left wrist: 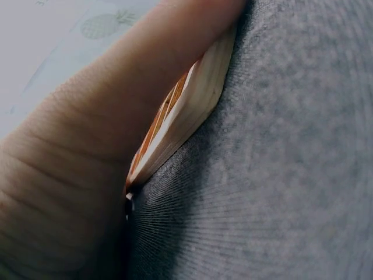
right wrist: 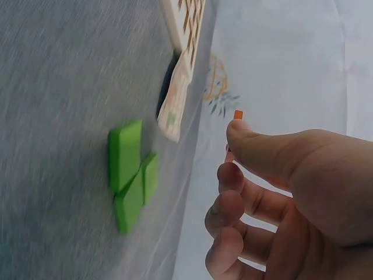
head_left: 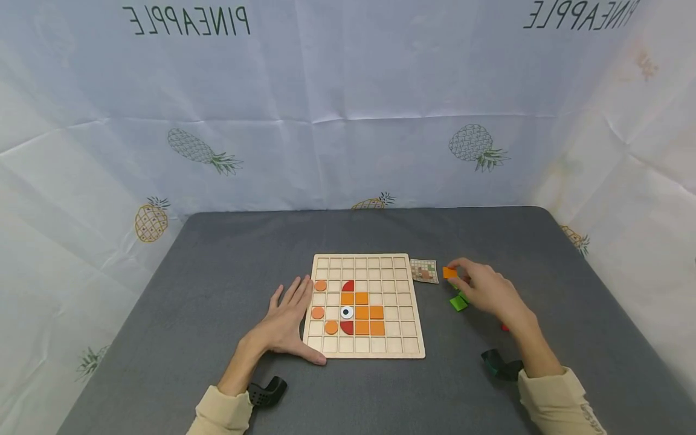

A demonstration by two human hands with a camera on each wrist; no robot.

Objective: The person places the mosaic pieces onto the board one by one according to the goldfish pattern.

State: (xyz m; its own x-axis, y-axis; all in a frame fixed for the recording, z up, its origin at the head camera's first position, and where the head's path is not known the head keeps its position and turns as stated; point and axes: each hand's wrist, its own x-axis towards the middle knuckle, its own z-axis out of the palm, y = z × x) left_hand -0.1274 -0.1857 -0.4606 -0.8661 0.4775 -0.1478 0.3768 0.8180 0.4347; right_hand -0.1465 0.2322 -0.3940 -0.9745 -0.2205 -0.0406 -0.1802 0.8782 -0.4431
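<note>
Head view: your right hand (head_left: 487, 291) pinches a flat orange tile (head_left: 448, 273). Your spread left hand (head_left: 285, 323) touches a gridded wooden board (head_left: 391, 347).

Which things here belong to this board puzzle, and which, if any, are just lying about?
In the job, it seems:
grid board
pieces on it
orange piece in right hand
green pieces
small card
red piece

Just there, apparently:
grey tabletop
pineapple backdrop
black wrist objects
</note>
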